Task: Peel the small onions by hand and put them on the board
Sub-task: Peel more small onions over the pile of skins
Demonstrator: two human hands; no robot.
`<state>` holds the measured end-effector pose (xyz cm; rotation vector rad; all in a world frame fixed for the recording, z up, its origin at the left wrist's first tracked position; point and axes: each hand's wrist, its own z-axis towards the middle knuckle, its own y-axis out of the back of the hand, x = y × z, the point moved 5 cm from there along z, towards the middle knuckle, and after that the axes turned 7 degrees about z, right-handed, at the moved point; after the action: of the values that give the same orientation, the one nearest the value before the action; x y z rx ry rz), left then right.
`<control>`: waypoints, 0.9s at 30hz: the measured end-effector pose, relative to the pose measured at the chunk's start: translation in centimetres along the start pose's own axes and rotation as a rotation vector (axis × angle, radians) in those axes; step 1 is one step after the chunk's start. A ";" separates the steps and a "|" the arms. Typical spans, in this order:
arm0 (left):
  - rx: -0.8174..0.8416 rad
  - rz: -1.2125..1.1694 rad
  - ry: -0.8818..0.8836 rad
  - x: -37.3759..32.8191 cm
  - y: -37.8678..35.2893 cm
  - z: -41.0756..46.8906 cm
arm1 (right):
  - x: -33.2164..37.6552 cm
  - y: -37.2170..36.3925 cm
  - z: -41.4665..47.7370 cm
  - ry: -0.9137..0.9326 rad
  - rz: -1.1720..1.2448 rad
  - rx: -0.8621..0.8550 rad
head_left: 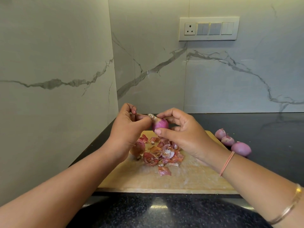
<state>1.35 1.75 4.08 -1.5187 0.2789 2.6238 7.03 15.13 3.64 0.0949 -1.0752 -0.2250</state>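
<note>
Dark speckled stone bench [271, 129] carries a pale wooden cutting board [189, 178], set square to its near edge. At the board's centre lies a heap of dry pink-brown onion skins [158, 153]. A brown-skinned unpeeled onion [139, 148] rests at the heap's left side, partly under the left wrist.

Above the board's far half, both hands hold one small purple onion [160, 124] clear of the surface. The left hand [128, 127] pinches its pale root tuft with curled fingers. The right hand [184, 134] grips the bulb between thumb and fingers.

Three pale purple onions [227, 140] sit in a row on the bench just off the board's far right corner.

Behind stands a grey-veined marble wall [230, 79] with a white socket-and-switch plate [209, 28]; any marking on it is too small to read.
</note>
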 end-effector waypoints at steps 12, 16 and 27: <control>-0.036 0.255 -0.142 -0.4 0.2 -0.1 | -0.9 -0.1 0.0 -0.236 0.390 0.107; -0.013 0.291 -0.143 -0.5 0.1 -0.2 | -1.1 0.0 0.1 -0.270 0.426 0.090; -0.056 0.373 -0.114 -0.2 0.8 0.2 | -0.5 0.8 0.4 -0.234 0.518 0.030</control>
<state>1.15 1.05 4.39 -1.4456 0.5295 3.0123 6.55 16.05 3.62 -0.1878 -1.2975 0.2533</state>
